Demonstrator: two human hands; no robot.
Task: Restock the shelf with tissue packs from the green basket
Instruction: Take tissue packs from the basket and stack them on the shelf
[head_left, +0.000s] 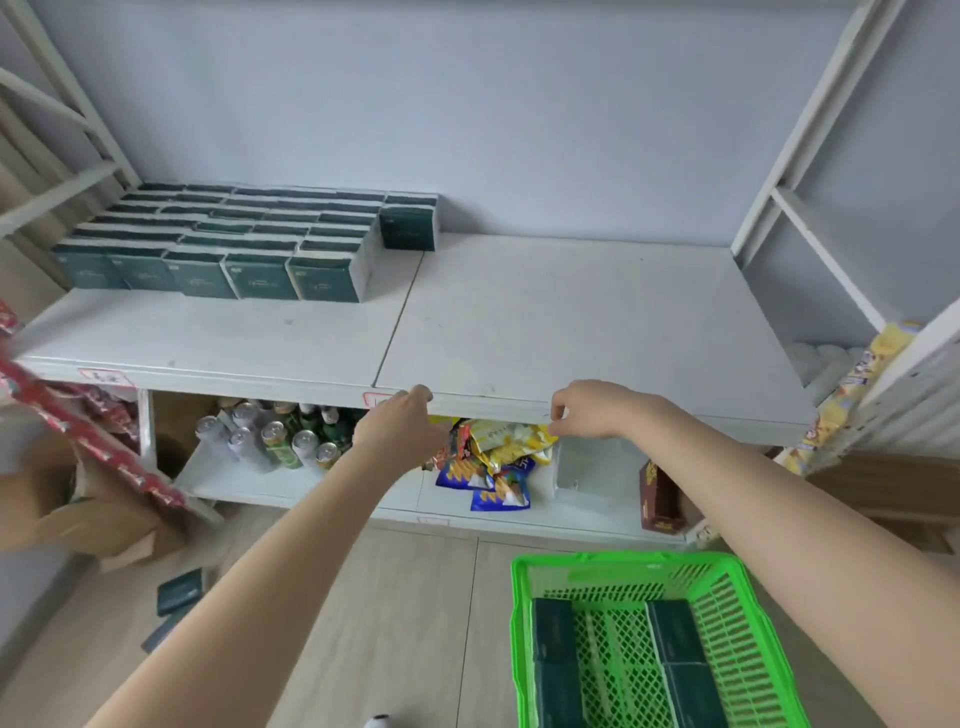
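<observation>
Standing upright in rows at the back left of the white shelf (571, 312), tissue packs (218, 244) face forward. More lie flat in 2 columns in the green basket (623, 561) on the wood floor (415, 597), long axes pointing shelfward. Left hand (400, 426) and right hand (587, 410) hover at the shelf's lip, fingers curled, holding nothing.

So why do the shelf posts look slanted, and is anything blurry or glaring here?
Head view: the wide lens bends straight lines, so the posts lean and the shelf edge bows. Same view: the red item at the left is smeared. The packs and basket look fairly sharp. Light is soft and even, with no glare and faint shadows.
</observation>
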